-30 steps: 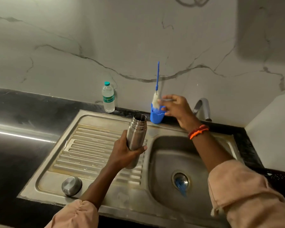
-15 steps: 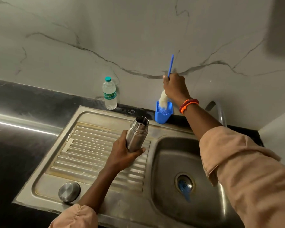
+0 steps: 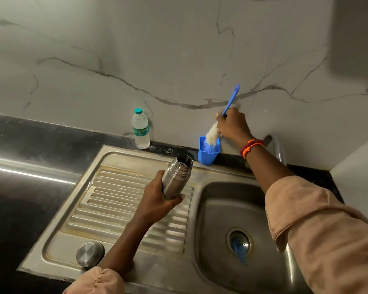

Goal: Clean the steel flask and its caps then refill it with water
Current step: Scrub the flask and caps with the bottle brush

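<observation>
Head view. The flask (image 3: 176, 177) is held uncapped at the centre of the frame, above the ribbed drainboard (image 3: 123, 209), its open mouth tilted toward 1 o'clock; the left hand (image 3: 157, 203) is wrapped round its lower body in a firm grasp. At 1 o'clock from the flask, the right hand (image 3: 232, 126) is clenched round the blue handle of a brush (image 3: 212, 132), whose white bristle head sits partly inside a blue cup (image 3: 207, 153) standing on the counter at the back rim of the sink, against the marble wall. One steel cap (image 3: 90, 254) lies at 7 o'clock from the flask, on the flat front corner of the drainboard; a second cap is not seen. A water bottle (image 3: 140, 130), sealed, stands at 11 o'clock from the flask by the wall. The basin (image 3: 221, 209) lies at 4 o'clock, with something blue at its drain; the tap (image 3: 277, 147) is partly hidden behind the right forearm, and no running water is seen. The task is judged to be at an early stage: the flask has been opened and the brush taken up, while scrubbing of the flask, washing of the caps, rinsing and refilling appear to remain.
</observation>
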